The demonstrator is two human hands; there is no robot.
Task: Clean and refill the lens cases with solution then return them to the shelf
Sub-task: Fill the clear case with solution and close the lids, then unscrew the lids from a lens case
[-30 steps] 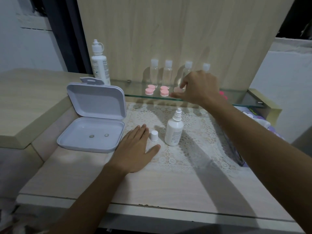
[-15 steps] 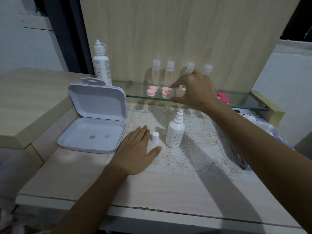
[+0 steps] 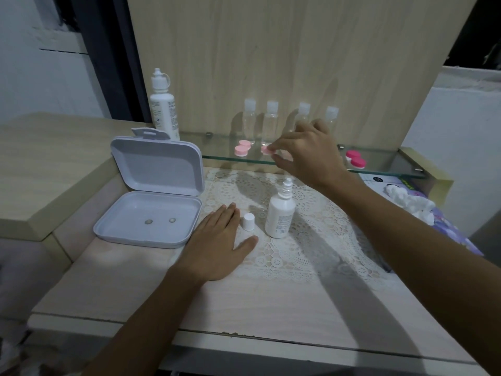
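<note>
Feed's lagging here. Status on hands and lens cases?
Right hand pinching pale pink lens case on glass shelf. Left hand flat on table, empty. Solution bottle uncapped below. Nothing in the way.

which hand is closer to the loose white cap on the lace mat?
Left. The left hand lies flat on the mat with its fingers right beside the white cap. The right hand is up at the glass shelf, pinching a pink lens case.

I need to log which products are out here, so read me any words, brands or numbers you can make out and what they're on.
Nothing is legible.
Tall solution bottle: label print too blurred to read.
Small dropper bottle: label print too small.
Dark box on the right: marks unreadable.
</note>
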